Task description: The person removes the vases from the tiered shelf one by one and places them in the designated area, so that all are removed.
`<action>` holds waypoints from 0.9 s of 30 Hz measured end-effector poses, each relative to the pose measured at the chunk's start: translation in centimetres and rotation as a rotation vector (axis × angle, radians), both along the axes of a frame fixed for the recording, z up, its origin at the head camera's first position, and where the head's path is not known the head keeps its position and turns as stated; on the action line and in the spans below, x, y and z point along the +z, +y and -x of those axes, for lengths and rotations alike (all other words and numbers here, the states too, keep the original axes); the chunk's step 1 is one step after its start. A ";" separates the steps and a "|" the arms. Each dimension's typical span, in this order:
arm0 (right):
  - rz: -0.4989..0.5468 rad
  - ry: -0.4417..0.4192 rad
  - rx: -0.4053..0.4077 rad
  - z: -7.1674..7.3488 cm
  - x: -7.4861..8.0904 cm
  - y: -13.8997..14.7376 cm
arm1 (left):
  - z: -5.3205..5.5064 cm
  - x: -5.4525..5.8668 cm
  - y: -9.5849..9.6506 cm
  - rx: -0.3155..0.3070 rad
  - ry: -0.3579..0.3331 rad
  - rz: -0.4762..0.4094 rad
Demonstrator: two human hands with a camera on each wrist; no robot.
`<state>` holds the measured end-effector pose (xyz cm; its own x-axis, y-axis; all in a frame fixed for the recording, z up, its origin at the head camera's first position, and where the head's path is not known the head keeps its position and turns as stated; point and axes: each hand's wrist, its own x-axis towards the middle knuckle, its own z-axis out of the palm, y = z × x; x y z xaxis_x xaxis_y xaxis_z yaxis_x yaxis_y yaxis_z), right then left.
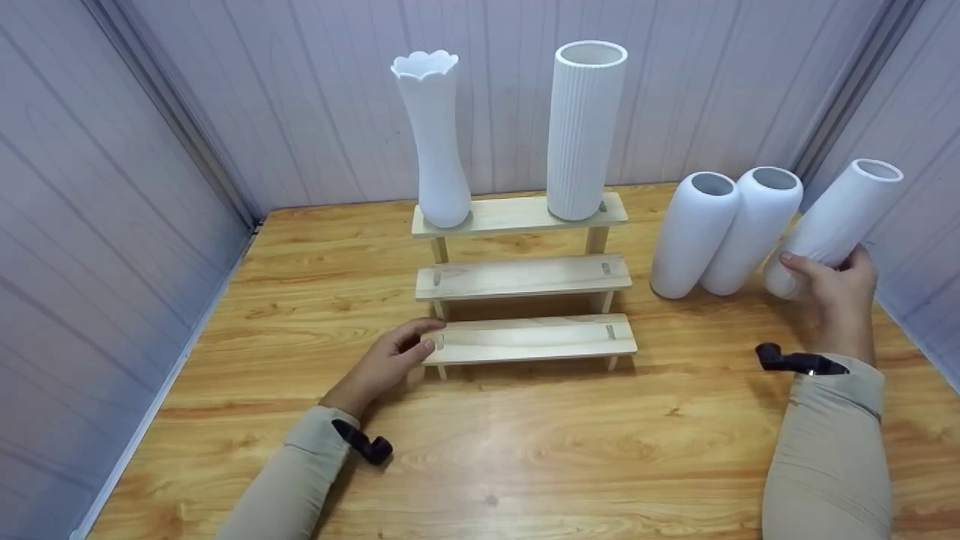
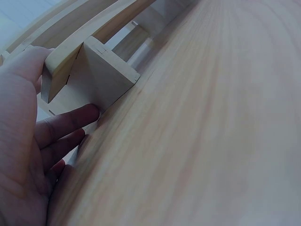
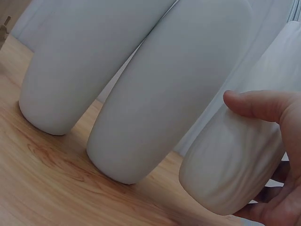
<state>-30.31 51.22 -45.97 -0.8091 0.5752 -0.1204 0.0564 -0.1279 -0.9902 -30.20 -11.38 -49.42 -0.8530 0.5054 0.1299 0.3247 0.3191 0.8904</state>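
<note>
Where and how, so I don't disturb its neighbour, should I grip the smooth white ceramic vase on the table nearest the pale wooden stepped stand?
Probably grip the smooth white ceramic vase round its middle, from the side facing the pale wooden stand: it stands upright, narrowing toward mouth and base, with a gap on that side, whereas the matching white vase crowds the other.

Top shelf (image 1: 510, 215): wide gap between scalloped vase (image 1: 441, 157) and ribbed vase (image 1: 585, 142). Middle shelf (image 1: 517, 276): free along its length. Bottom shelf (image 1: 532, 339): free except left end, where left hand (image 1: 386, 360) blocks. Smooth vase (image 1: 691, 240) and twin (image 1: 756, 229): only a narrow wedge between. Held vase (image 1: 844, 210) plus right hand (image 1: 845, 289) obstruct passage from twin to right wall (image 1: 934, 225). Table (image 1: 540, 442): open in front of shelves.
</note>
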 end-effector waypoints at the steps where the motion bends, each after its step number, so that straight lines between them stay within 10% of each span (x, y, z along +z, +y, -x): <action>1: 0.009 -0.004 0.000 0.1 -0.1 0.0 | 0.0 0.1 0.0 -0.004 0.000 0.000; 14: 0.093 -0.021 0.038 0.7 -1.5 -0.3 | -0.1 0.5 -0.2 -0.023 0.001 0.005; 27: -0.037 -0.070 0.033 1.2 -2.1 -0.3 | 1.8 -2.8 -0.9 0.006 -0.006 0.002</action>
